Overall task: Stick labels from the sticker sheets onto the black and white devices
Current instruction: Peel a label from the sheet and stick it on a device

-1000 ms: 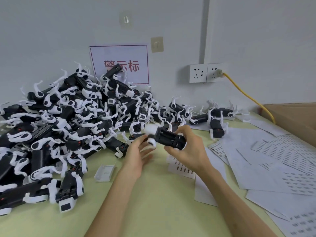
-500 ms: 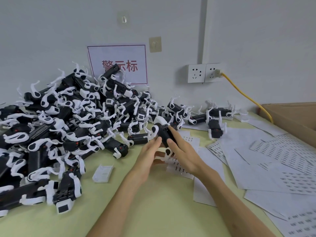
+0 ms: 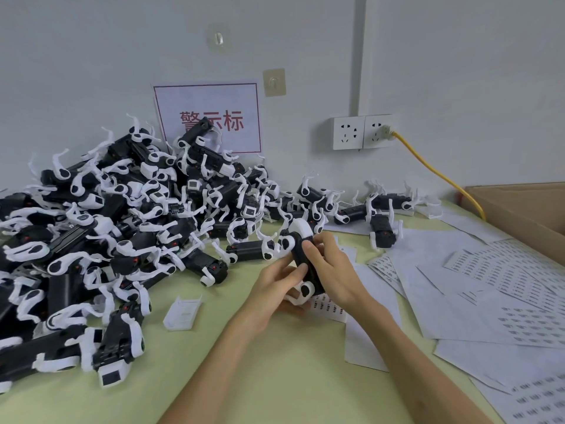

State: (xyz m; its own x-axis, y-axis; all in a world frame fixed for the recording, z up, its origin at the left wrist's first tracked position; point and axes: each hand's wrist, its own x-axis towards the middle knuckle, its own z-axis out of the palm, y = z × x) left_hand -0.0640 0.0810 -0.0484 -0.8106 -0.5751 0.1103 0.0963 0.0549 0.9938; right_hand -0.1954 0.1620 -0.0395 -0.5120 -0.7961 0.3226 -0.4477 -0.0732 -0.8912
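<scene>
Item: one device [image 3: 301,255], gripped by my left hand [image 3: 276,283] and right hand [image 3: 333,270], both curled round it, above the surface [image 3: 275,377] centre.

Dozens of devices [image 3: 247,250], several sticker sheets [image 3: 504,270], two sockets [image 3: 348,133], one sign [image 3: 208,99]

Black and white devices [image 3: 101,228], pale green table [image 3: 275,377], yellow cable [image 3: 434,172], red-lettered sign [image 3: 211,117], brown box [image 3: 526,209]
</scene>
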